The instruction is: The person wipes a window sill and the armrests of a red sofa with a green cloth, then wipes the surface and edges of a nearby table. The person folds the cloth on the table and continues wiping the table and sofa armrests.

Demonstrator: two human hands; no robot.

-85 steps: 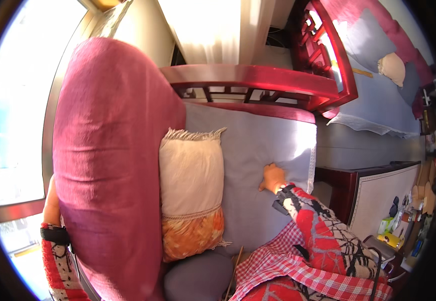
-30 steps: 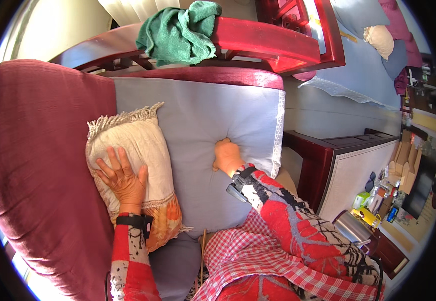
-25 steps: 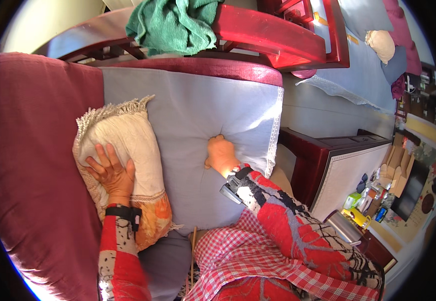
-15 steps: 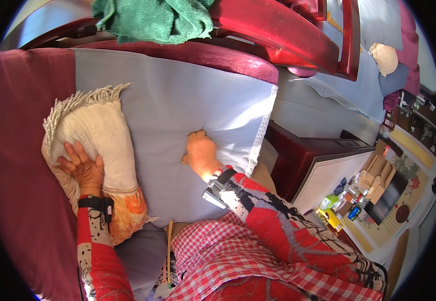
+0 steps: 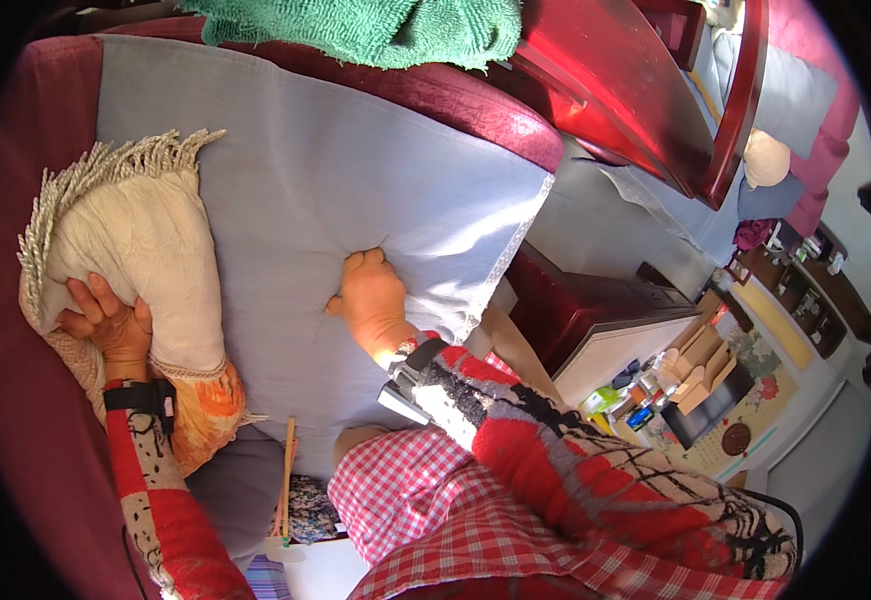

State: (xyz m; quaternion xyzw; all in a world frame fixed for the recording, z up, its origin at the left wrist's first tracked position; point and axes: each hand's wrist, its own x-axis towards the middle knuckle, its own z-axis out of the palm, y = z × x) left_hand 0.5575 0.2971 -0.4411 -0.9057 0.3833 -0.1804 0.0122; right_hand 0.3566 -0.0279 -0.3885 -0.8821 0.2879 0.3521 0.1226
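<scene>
My left hand (image 5: pixel 108 322) lies with fingers apart on a folded cream cloth (image 5: pixel 155 250). That cloth has a long knotted fringe on its far edge and an orange patterned part near my wrist. To its right, my right hand (image 5: pixel 372 300) is closed, its fingers curled into a grey-blue seat cover (image 5: pixel 275 190) with a white lace edge. Creases spread out from the knuckles. The fingertips are partly hidden, so how much fabric they hold does not show.
A green towel (image 5: pixel 365 28) hangs over the red wooden furniture (image 5: pixel 595 85) at the back. Maroon upholstery (image 5: pixel 25 480) runs along the left. A dark red cabinet (image 5: pixel 575 300) stands at right, with boxes (image 5: pixel 690 375) on a table beyond. A thin wooden stick (image 5: pixel 288 470) stands near my knees.
The view has shifted and turned, so the scene sits differently. Both hands stay on their cloths. The seat cover's near right corner looks more crumpled beside my right wrist.
</scene>
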